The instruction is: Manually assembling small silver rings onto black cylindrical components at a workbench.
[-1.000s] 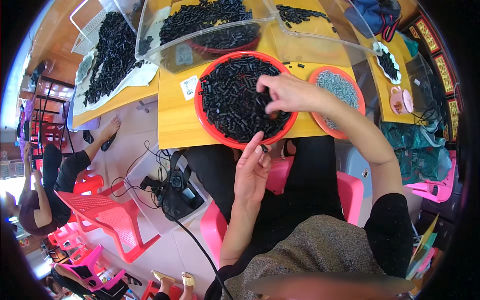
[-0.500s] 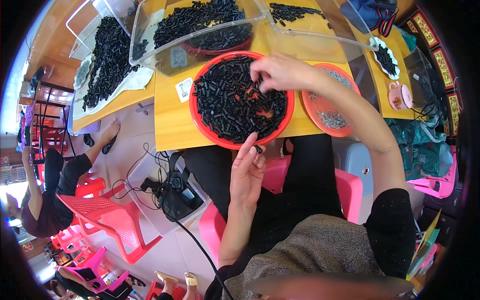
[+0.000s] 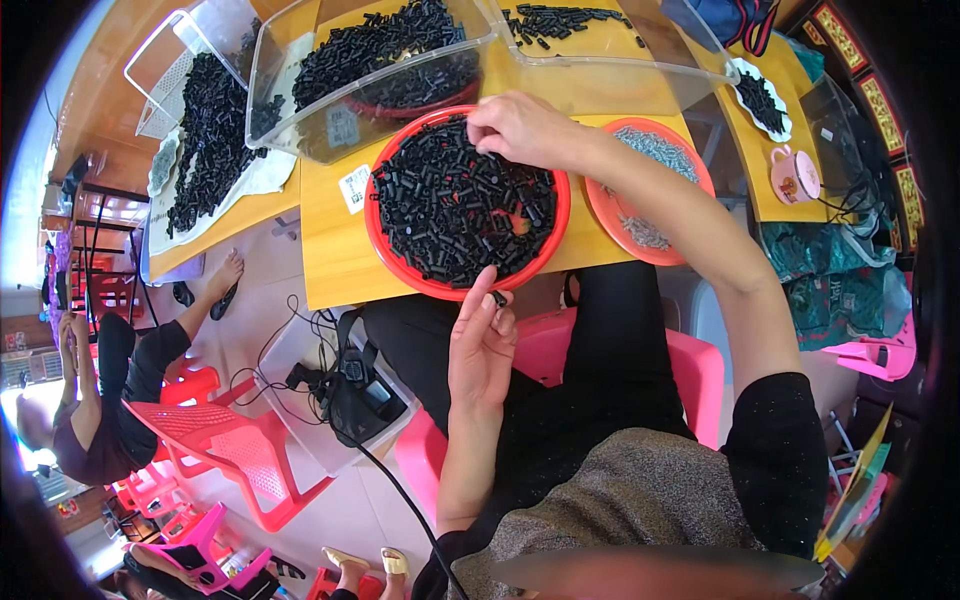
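My left hand (image 3: 482, 345) is in front of the near rim of a red plastic basin (image 3: 562, 212). Its thumb and fingers pinch a small black plastic piece (image 3: 500, 298), with the index finger pointing up. Many short black tubular pieces (image 3: 440, 215) fill the basin, and patches of its red bottom show between them. At the basin's far right part, my right hand (image 3: 520, 128) bends over the pieces with its fingertips drawn together. Whatever they hold is hidden. Beneath my right forearm lies an orange-red dish (image 3: 612, 208) with small silvery metal pieces (image 3: 655, 150) in two heaps.
Clear plastic bins (image 3: 300, 135) with black pieces stand behind the basin. More pieces lie heaped on a white cloth (image 3: 270, 170) at left. A pink mug (image 3: 795, 175) and white plate (image 3: 785, 128) are at right. Left are a pink chair (image 3: 230, 450) and a seated person (image 3: 110, 390).
My right hand has moved left and slightly up, from over the pieces toward the basin's far rim. The left hand keeps its pinch on the black piece. The view has shifted a little.
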`<state>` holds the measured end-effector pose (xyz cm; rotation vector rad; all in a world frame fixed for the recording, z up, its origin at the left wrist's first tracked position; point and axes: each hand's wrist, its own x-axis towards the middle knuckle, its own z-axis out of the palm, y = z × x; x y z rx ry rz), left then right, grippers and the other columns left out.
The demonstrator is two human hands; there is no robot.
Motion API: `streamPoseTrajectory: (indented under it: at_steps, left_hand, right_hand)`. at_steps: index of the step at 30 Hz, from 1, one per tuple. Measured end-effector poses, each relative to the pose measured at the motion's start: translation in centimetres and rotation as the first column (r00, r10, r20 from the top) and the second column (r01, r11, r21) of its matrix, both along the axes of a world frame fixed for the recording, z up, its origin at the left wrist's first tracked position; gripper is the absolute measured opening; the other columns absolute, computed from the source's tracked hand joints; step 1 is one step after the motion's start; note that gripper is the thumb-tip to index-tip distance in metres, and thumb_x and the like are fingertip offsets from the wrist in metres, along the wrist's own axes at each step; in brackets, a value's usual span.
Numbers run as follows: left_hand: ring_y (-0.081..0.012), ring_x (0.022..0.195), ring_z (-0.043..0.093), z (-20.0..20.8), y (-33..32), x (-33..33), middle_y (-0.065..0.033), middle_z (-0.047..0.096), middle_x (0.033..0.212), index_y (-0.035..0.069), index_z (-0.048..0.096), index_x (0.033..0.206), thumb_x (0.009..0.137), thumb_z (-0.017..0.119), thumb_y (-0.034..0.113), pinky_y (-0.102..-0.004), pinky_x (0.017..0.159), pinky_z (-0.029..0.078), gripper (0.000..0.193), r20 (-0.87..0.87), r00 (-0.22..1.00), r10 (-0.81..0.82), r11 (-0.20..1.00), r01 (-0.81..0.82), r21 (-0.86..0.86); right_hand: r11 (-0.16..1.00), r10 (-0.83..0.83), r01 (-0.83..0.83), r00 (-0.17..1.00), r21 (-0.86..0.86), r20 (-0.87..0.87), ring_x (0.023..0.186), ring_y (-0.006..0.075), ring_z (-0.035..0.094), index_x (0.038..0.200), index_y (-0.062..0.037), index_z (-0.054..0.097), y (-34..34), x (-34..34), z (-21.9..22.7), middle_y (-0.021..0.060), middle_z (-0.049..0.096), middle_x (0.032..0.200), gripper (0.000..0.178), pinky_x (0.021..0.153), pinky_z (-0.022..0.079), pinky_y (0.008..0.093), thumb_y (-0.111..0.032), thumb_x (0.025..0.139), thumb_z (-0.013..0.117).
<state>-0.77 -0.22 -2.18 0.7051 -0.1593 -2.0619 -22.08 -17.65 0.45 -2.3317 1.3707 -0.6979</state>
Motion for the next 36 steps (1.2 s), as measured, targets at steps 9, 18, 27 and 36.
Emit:
streamPoseTrajectory:
  at_steps: [9, 18, 27, 36]
  left_hand:
    - [-0.0054, 0.068, 0.047, 0.0, 0.1, 0.0, -0.0051, 0.058, 0.096, 0.003, 0.044, 0.133, 0.092, 0.053, 0.009, -0.0191, 0.062, 0.039, 0.042, 0.011, 1.0, 0.002, 1.0, -0.002, 0.005]
    - [-0.0057, 0.068, 0.046, -0.1, 0.0, -0.1, -0.0052, 0.059, 0.096, 0.003, 0.044, 0.132, 0.092, 0.052, 0.008, -0.0191, 0.062, 0.039, 0.042, -0.024, 1.0, -0.016, 1.0, 0.016, 0.003]
    - [-0.007, 0.068, 0.048, -0.2, 0.1, -0.4, -0.0051, 0.061, 0.092, 0.002, 0.056, 0.115, 0.09, 0.057, 0.007, -0.0192, 0.062, 0.041, 0.025, -0.033, 0.999, 0.033, 0.999, -0.032, 0.017]
    - [-0.0071, 0.07, 0.05, 0.0, 0.8, -0.7, -0.0018, 0.06, 0.087, 0.002, 0.059, 0.11, 0.089, 0.058, 0.005, -0.0194, 0.064, 0.042, 0.021, 0.125, 0.985, 0.119, 0.986, -0.103, -0.129]
  right_hand:
    - [0.998, 0.024, -0.018, 0.995, 0.061, -0.1, 0.075, 0.0315, 0.06, 0.071, -0.0056, 0.065, 5.8, 0.7, 0.3, 0.0115, 0.06, 0.077, 0.008, 0.067, 0.048, 0.0424, -0.014, 0.07, 0.067]
    - [0.995, -0.041, 0.031, 0.994, -0.097, -0.101, 0.069, 0.025, 0.061, 0.077, -0.0014, 0.062, 6.5, 1.7, -2.0, 0.0095, 0.058, 0.076, 0.013, 0.061, 0.048, 0.0365, -0.014, 0.078, 0.064]
    - [0.841, -0.395, 0.041, 0.727, 0.539, 0.561, 0.069, 0.0116, 0.065, 0.097, 0.0011, 0.064, 13.3, 1.8, 1.9, 0.0075, 0.067, 0.078, 0.014, 0.063, 0.052, 0.0237, -0.004, 0.086, 0.058]
    - [0.917, -0.345, 0.177, 0.799, 0.357, 0.492, 0.081, 0.0156, 0.068, 0.098, 0.0014, 0.061, 19.7, 5.9, 4.4, 0.0107, 0.068, 0.086, 0.017, 0.071, 0.054, 0.0265, 0.0, 0.081, 0.064]
